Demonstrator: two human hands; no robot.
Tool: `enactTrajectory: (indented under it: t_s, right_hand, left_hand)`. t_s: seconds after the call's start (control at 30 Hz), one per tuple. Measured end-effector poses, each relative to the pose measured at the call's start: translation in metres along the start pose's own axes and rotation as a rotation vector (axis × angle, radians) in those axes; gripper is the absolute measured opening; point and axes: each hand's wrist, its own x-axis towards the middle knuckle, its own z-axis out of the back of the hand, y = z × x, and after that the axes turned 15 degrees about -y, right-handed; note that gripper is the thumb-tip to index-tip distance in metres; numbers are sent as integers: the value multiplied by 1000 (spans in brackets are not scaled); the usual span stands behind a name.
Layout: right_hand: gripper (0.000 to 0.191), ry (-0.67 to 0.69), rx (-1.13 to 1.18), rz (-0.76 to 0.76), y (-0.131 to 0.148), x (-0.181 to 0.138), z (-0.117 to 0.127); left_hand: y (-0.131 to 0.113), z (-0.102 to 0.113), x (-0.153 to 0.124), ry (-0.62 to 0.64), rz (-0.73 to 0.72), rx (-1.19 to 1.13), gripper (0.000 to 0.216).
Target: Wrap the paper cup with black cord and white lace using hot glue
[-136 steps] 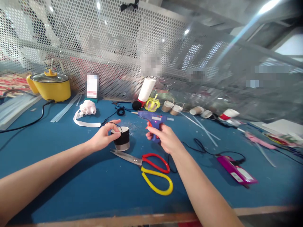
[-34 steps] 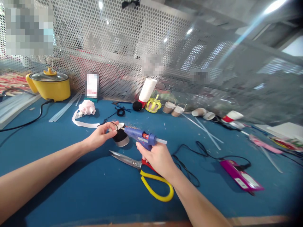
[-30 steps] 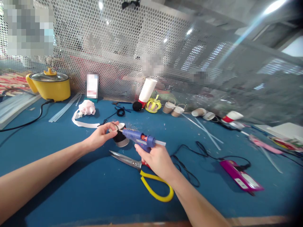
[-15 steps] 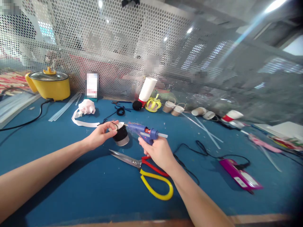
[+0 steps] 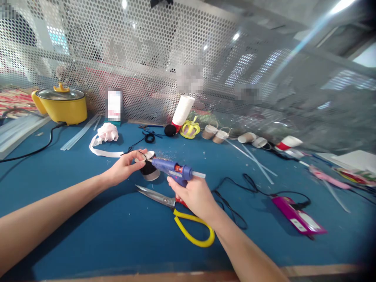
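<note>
A small paper cup (image 5: 152, 176), wound around its upper part with black cord, stands on the blue table. My left hand (image 5: 129, 166) is closed on its left side, fingers pinching the rim and a loop of the black cord. My right hand (image 5: 195, 192) is wrapped around the handle of a blue hot glue gun (image 5: 167, 167), with a clear glue stick (image 5: 199, 174) protruding from its back. The nozzle points left, against or very close to the cord near my left fingertips. Below the gun lie scissors (image 5: 157, 196) with red and yellow handles, partly hidden by my right hand.
A pink-white ribbon roll (image 5: 107, 133), a stack of paper cups (image 5: 183, 109) and a yellow pumpkin-shaped frame (image 5: 190, 129) line the back. A yellow electric pot (image 5: 66, 107) stands left. A purple power strip (image 5: 298, 217) with trailing black cables lies right.
My right hand has moved the glue gun left and slightly down, bringing its nozzle to the cord near my left fingers. The left hand and cup have stayed in place.
</note>
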Motion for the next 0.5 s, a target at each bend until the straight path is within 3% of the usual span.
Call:
enactTrajectory:
  t_s: [0.5]
  right_hand:
    - [23, 0, 38, -111, -11, 17, 2]
  left_hand:
    - [-1, 0, 0, 6, 6, 13, 25]
